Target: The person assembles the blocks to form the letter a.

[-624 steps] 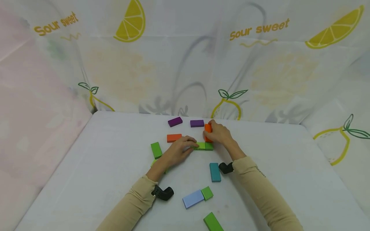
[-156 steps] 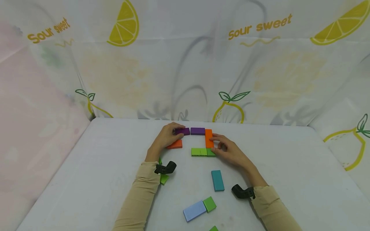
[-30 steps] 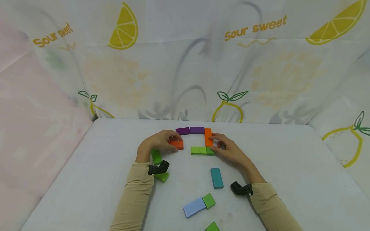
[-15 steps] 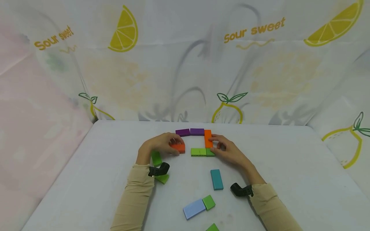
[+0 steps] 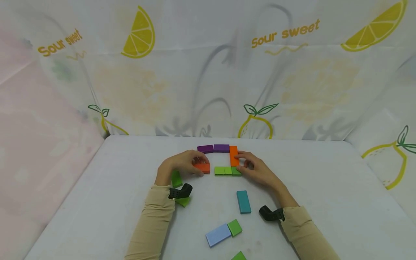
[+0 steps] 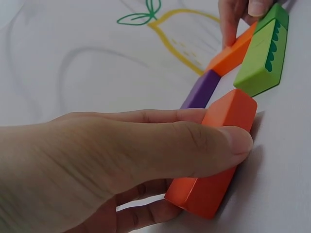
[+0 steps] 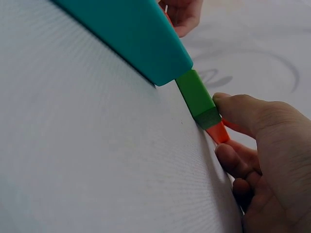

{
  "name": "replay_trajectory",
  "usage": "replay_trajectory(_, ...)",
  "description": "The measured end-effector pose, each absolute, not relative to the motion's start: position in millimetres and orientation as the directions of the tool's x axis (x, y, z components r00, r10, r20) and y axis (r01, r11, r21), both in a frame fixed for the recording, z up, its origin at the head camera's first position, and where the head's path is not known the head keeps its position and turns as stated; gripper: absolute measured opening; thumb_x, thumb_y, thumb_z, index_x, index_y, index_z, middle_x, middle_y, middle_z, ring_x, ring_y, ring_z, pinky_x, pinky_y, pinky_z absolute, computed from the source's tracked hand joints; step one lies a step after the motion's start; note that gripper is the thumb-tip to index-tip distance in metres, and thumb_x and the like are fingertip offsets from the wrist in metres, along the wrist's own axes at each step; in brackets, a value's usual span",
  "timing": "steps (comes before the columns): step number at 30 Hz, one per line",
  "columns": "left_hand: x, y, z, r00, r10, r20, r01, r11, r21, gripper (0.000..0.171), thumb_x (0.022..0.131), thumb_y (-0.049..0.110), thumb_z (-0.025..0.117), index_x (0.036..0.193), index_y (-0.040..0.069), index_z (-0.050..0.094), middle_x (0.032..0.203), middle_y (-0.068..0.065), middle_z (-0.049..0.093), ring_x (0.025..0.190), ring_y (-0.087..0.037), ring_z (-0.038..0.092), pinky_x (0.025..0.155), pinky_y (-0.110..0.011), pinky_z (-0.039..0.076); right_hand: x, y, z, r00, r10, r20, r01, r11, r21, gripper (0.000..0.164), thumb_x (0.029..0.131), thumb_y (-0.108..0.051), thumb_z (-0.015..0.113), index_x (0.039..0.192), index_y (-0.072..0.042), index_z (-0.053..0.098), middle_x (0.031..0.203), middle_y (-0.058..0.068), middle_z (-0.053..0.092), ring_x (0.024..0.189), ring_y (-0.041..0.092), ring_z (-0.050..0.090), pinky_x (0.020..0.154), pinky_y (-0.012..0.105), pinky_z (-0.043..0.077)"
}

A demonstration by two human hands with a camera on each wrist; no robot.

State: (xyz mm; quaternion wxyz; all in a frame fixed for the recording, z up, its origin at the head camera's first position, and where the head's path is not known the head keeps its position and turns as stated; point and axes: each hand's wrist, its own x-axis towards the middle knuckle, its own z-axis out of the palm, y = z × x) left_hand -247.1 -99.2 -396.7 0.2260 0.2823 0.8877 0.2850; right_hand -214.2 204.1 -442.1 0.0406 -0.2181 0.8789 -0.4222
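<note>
My left hand (image 5: 183, 162) pinches a red-orange block (image 5: 204, 168) between thumb and fingers; in the left wrist view that block (image 6: 228, 109) has its far end right by a light green block (image 6: 257, 58). My right hand (image 5: 258, 169) touches the row's right corner: its thumb is at a darker green block (image 5: 236, 171) and a fingertip at the side of an orange block (image 5: 233, 156). Two purple blocks, one dark (image 5: 205, 148) and one lighter (image 5: 221, 148), lie end to end behind, meeting the orange block's far end.
A teal block (image 5: 243, 202) lies nearer, below the right hand. Closer still are a light blue block (image 5: 218, 235), a small green block (image 5: 234, 227) against it, and a green block (image 5: 239, 256) at the bottom edge. Two green blocks (image 5: 176, 179) (image 5: 183, 201) show beside the left wrist.
Over the last second my left hand has slid the red-orange block right and slightly nearer, toward the light green one. Earlier it was at the dark purple block, now beside the lighter one. My right hand stays put.
</note>
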Motion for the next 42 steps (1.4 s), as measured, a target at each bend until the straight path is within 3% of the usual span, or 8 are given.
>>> replay_trajectory(9, -247, -94, -398, -0.712, 0.652, -0.261, 0.385, 0.673, 0.632, 0.032, 0.079, 0.019, 0.076, 0.109, 0.019, 0.065, 0.101, 0.002, 0.060, 0.096, -0.014, 0.052, 0.088, -0.030, 0.043, -214, 205, -444, -0.899, -0.423, 0.117, -0.352, 0.536, -0.767, 0.039, 0.090, -0.027, 0.065, 0.127, -0.017, 0.057, 0.146, 0.003, 0.043, 0.088, 0.015, 0.051, 0.075, 0.022, 0.042)
replay_trajectory(42, -244, -83, -397, -0.716, 0.641, -0.276, 0.370, 0.683, 0.630, 0.033, 0.078, 0.018, 0.076, 0.108, 0.018, 0.064, 0.100, 0.002, 0.060, 0.094, -0.014, 0.051, 0.087, -0.028, 0.043, -215, 206, -445, -0.897, -0.425, 0.122, -0.356, 0.530, -0.770, 0.038, 0.090, -0.027, 0.065, 0.126, -0.018, 0.057, 0.146, 0.005, 0.042, 0.088, 0.016, 0.050, 0.076, 0.022, 0.041)
